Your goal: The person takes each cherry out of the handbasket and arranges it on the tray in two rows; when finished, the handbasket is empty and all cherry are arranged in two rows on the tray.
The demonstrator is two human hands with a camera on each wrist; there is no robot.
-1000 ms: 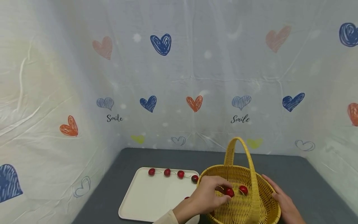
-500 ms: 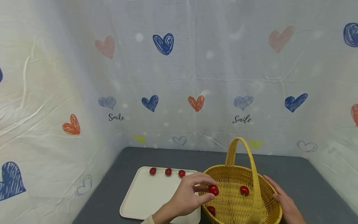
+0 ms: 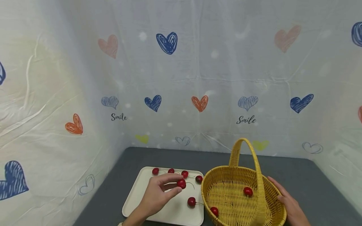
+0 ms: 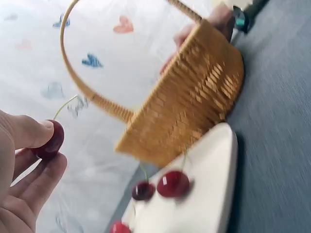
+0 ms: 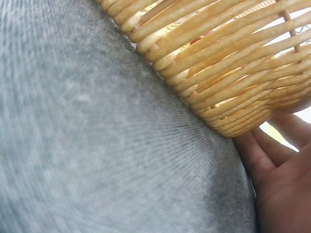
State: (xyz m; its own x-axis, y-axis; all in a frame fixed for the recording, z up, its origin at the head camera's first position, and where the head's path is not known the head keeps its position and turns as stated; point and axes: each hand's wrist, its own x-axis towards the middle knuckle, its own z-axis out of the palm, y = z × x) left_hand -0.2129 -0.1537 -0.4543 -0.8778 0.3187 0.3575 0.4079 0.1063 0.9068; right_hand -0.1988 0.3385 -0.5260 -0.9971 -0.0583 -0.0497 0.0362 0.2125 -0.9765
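Presently, held cherry (image 3: 181,184): we are holding it in the air above the tray, apart from the other fruit.
Left hand (image 3: 158,193): we are grasping the held cherry here, pinching it between thumb and fingers; its round, glossy skin is probably calling for a light, even squeeze.
Stem (image 4: 63,105): it is arching away from the fingers, and we are judging it best left unpinched, so nothing is snagging.
Tray (image 3: 139,188): it is lying flat on the counter; above it we are doing well to favour a low, unhurried path, well away from the fruit.
Far row (image 3: 155,171): four cherries are sitting along the tray's far edge, the rightmost by the corner.
Near cherry (image 3: 191,201): it is resting close to the tray's right edge, its stem pointing toward the basket.
Basket (image 3: 223,175): it is standing upright just beside the tray; whether they are touching, we are unable to tell. Its tall handle is looking like the likeliest thing to knock.
Basket fruit (image 3: 248,191): one cherry is lying inside toward the right, another (image 3: 214,211) near the left wall.
Right hand (image 3: 291,202): we are resting it against the basket's outer right side, fingers extended, not clenched; gentle support is seeming enough.
Counter (image 3: 311,188): it is carrying everything, with heart-printed sheeting (image 3: 183,69) hanging behind.
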